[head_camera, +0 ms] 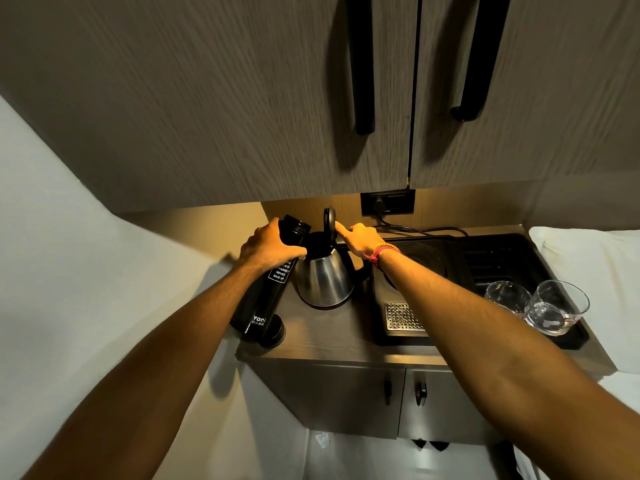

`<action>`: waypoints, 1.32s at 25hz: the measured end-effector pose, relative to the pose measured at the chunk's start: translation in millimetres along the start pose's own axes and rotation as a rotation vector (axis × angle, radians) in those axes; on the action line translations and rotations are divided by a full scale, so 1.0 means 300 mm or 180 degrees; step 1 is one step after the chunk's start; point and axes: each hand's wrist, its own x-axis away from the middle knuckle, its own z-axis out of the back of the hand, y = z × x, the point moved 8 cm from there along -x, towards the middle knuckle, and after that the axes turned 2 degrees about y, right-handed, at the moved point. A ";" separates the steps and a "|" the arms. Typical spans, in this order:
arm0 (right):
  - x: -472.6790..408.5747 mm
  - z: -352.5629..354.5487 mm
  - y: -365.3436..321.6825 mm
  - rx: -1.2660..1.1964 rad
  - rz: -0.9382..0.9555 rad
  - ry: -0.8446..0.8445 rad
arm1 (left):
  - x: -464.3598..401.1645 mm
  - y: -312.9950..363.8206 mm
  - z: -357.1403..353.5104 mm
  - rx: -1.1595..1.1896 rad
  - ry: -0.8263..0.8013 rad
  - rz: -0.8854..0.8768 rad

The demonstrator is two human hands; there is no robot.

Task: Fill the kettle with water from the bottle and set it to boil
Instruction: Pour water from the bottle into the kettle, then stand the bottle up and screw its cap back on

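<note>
A steel kettle (323,278) stands on the small counter (332,337), its black lid (329,221) swung upright. My right hand (358,239) rests at the lid and the top of the handle, a fingertip touching the lid. My left hand (268,245) grips a tall black bottle (270,299) with white lettering. The bottle is uncapped and leans toward the kettle, its mouth (297,225) beside the kettle's open top. Whether water is flowing cannot be seen. The bottle's black cap (275,329) lies on the counter by its base.
A black tray (460,258) to the right holds two clear glasses (535,304) and a metal grille. A cord runs from the wall socket (388,202) behind the kettle. Cupboard doors with black handles hang overhead; the counter's left edge drops off beside the bottle.
</note>
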 end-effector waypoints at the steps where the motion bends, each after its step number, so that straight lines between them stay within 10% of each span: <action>1: 0.002 0.001 0.000 0.0042 -0.0014 -0.0015 | 0.001 -0.004 0.007 0.0138 0.0081 0.0031; 16: 0.009 -0.003 -0.038 0.0363 0.0063 -0.0057 | 0.029 -0.265 0.065 0.1606 0.1408 0.0770; 33: 0.055 -0.014 -0.080 0.0469 -0.0004 -0.0180 | 0.044 -0.337 -0.098 0.2193 0.1205 0.0867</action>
